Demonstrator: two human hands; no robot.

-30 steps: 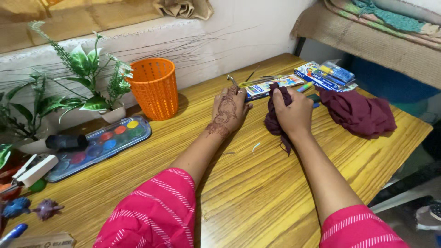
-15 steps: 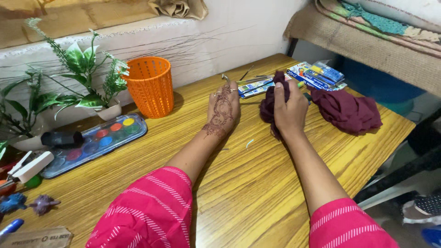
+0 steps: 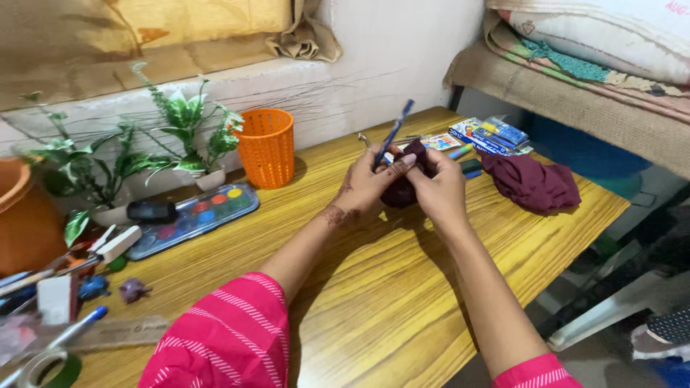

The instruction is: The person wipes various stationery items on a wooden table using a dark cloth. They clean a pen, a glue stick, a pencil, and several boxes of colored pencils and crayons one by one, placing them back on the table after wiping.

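My left hand (image 3: 366,188) holds a blue pen (image 3: 392,135) upright between its fingers, its tip pointing up and away. My right hand (image 3: 440,188) presses a small dark maroon cloth (image 3: 402,188) against the pen's lower end. Both hands meet above the middle of the wooden table (image 3: 402,302). A second, larger maroon cloth (image 3: 533,182) lies bunched on the table to the right of my hands.
An orange mesh cup (image 3: 267,147) stands at the back. A watercolour palette (image 3: 194,218) and green plants (image 3: 180,129) sit to the left. Crayon boxes (image 3: 489,134) lie at the far right corner. Brushes, tape and small items crowd the left edge (image 3: 57,309).
My hands have pulled back from the far table edge towards the middle. The left hand has picked up the blue pen, and the right hand now holds the small cloth against it.
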